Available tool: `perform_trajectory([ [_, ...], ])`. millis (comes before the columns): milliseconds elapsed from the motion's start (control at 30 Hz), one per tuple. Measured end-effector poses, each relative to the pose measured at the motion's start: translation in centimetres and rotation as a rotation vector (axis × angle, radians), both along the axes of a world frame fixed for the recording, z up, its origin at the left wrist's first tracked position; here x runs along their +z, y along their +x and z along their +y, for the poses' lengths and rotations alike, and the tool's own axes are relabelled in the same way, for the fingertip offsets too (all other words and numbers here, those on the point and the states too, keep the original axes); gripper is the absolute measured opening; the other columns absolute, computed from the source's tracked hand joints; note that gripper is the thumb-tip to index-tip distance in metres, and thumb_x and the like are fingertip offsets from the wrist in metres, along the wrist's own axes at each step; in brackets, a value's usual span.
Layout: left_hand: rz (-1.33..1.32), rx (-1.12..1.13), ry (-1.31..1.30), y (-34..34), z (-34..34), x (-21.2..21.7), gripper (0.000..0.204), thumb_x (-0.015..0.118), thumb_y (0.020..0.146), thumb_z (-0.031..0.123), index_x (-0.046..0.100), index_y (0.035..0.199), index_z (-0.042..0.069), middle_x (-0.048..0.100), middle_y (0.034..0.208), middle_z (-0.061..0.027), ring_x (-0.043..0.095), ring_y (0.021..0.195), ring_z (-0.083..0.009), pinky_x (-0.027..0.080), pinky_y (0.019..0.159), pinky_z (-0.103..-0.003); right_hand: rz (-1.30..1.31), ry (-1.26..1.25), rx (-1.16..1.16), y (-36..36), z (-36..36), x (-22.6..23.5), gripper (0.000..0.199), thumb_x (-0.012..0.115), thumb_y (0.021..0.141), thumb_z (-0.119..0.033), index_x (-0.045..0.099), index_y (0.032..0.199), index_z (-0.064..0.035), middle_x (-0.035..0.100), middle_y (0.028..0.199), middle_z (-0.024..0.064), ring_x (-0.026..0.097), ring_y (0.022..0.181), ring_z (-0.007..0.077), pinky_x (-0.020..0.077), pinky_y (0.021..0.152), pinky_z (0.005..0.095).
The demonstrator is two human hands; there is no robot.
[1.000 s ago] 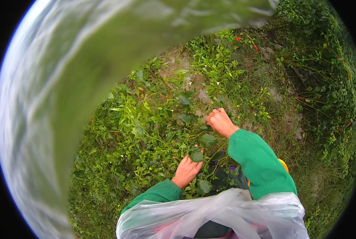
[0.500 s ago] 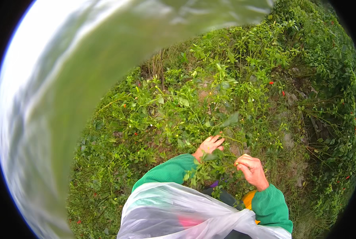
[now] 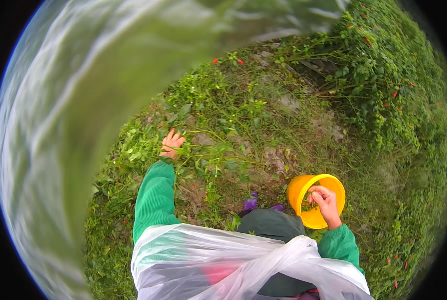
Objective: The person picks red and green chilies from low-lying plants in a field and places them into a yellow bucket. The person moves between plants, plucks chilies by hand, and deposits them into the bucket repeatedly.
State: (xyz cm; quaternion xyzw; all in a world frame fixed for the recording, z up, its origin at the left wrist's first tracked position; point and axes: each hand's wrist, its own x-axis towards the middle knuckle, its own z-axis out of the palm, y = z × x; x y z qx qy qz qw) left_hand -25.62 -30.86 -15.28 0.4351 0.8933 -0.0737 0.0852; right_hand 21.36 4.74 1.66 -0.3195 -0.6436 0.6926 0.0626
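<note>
My left hand (image 3: 172, 143), in a green sleeve, reaches into a leafy green plant (image 3: 218, 125) with its fingers spread among the stems. My right hand (image 3: 325, 201) hovers over the mouth of a yellow bucket (image 3: 309, 195) standing on the ground to my right, its fingers curled together; whether anything is pinched in them is hidden. Small red peppers (image 3: 239, 61) hang on the plants further off.
A clear plastic sheet (image 3: 243, 265) covers my front at the lower edge. A blurred pale green brim (image 3: 83, 125) hides the whole left and top. Dense bushes with red peppers (image 3: 383, 90) fill the right side. Bare soil patches (image 3: 278, 160) show between plants.
My right hand has drawn back from the plant and moved down right over the yellow bucket. My left hand has shifted left and further out into the leaves. The view has swung.
</note>
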Motion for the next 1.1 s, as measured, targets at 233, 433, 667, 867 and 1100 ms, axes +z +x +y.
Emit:
perform_trajectory([
  [233,0.056,-0.113,0.112,-2.4,3.3,1.9,0.026,0.053,0.09,0.012,0.058,0.112,0.024,0.043,0.132,-0.0064,0.036,0.127,-0.0329,0.043,0.087,-0.045,-0.253,-0.035,-0.536,14.5,-0.9,-4.1,0.018,0.055,0.089,-0.011,0.063,0.1,0.0011,0.062,0.075,0.0032,0.06,0.07,0.0092,0.0488,0.063,0.0222],
  [433,-0.037,-0.126,0.152,-4.6,6.5,2.6,0.021,0.048,0.093,0.016,0.058,0.112,0.021,0.045,0.13,-0.0104,0.041,0.121,-0.0298,0.043,0.086,-0.044,-0.275,0.021,-0.644,21.4,1.5,-8.8,0.028,0.058,0.085,-0.009,0.059,0.111,0.0027,0.066,0.087,0.0072,0.062,0.081,0.0137,0.0496,0.071,0.0271],
  [667,-0.68,0.138,0.263,-6.9,8.9,8.3,0.026,0.049,0.095,0.023,0.057,0.116,0.012,0.053,0.112,-0.0094,0.047,0.092,-0.0224,0.041,0.068,-0.037,-0.476,0.285,-0.637,26.9,1.0,-11.7,0.039,0.063,0.082,-0.014,0.057,0.118,0.0003,0.064,0.105,0.0198,0.063,0.096,0.0262,0.0483,0.082,0.038],
  [867,-1.05,0.231,0.166,-10.8,16.2,18.0,0.034,0.052,0.094,0.029,0.058,0.117,0.005,0.063,0.093,-0.0067,0.053,0.065,-0.0148,0.037,0.051,-0.03,-0.438,0.082,-0.62,31.4,-5.4,-12.8,0.027,0.058,0.08,-0.011,0.062,0.102,0.004,0.067,0.089,0.0162,0.065,0.084,0.0252,0.0501,0.075,0.0363],
  [1100,0.159,-0.003,-0.033,-7.3,34.9,22.2,0.021,0.07,0.071,0.013,0.063,0.089,0.003,0.059,0.07,-0.0085,0.057,0.056,-0.0219,0.046,0.054,-0.037,-0.458,-0.052,-0.866,35.3,-11.0,-13.8,0.027,0.062,0.079,-0.013,0.065,0.102,0.0,0.067,0.09,0.0164,0.065,0.084,0.0269,0.0508,0.074,0.036],
])
